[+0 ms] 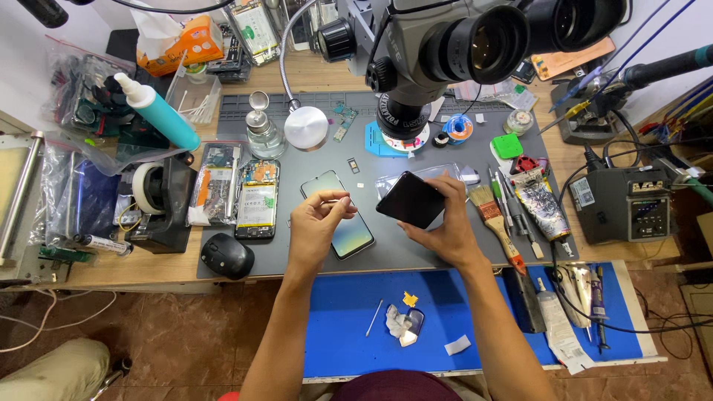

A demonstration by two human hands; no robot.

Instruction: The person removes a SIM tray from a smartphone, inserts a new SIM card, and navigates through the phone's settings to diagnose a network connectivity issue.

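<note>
Hands meet over a grey mat [416,256] on the bench [148,271], below a microscope [445,44]. The right hand [445,230] grips a dark phone [410,199] by its lower edge, fingers curled under it and thumb on top, holding it tilted above the mat. The left hand [316,223] is just beside it, thumb and forefinger pinched on a thin pale strip [334,196], the other fingers loosely curled. Under the left hand a glossy panel [343,223] with a pale green sheen lies flat on the mat, partly covered by the fingers. Left of it sits an opened phone [257,199] showing its battery, and beside that a bagged part [215,184]. A black mouse [226,256] rests at the mat's near left corner. A brush [494,223] and a crumpled tube [538,204] lie to the right of the right hand. A blue mat [356,297] nearer the person carries a swab [373,318] and scraps of foil [405,325].
</note>
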